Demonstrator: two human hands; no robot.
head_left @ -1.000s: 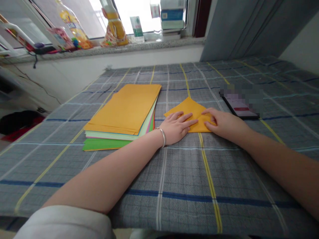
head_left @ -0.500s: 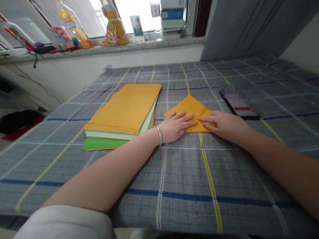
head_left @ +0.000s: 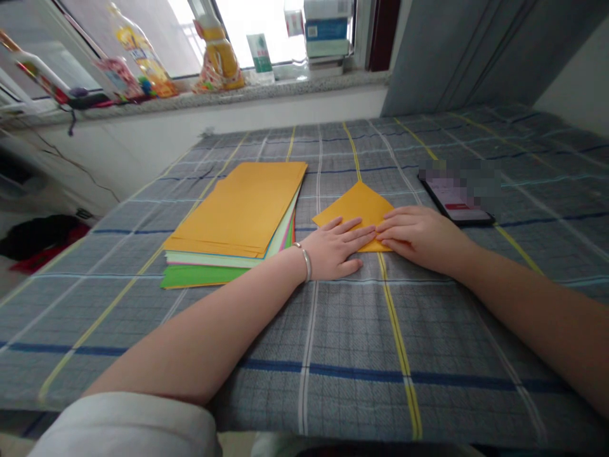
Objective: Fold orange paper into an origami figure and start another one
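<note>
A folded sheet of orange paper [head_left: 356, 200] lies on the plaid cloth, one corner pointing away from me. My left hand [head_left: 335, 246], with a silver bangle at the wrist, rests flat across its lower left part, fingers stretched out. Over its right side is my right hand [head_left: 412, 233], fingers curved and held together on the folded flap, thumb tucked low by the near edge. The paper's right corner is hidden beneath that hand. Left of my hands, close to my left wrist, is a stack of coloured paper [head_left: 242, 206] with orange sheets on top and pale and green ones below.
A phone [head_left: 457, 200] lies beyond my right hand on the plaid cloth [head_left: 352, 330]. Along the windowsill [head_left: 280, 86] stand a yellow bottle [head_left: 219, 57], a juice bottle [head_left: 143, 54], a green and white tube [head_left: 260, 54] and stacked boxes [head_left: 327, 32].
My right hand has slid slightly, its fingers drawn together and now covering the paper's right corner. The left thumb has spread away from the fingers; the left hand otherwise stays in place.
</note>
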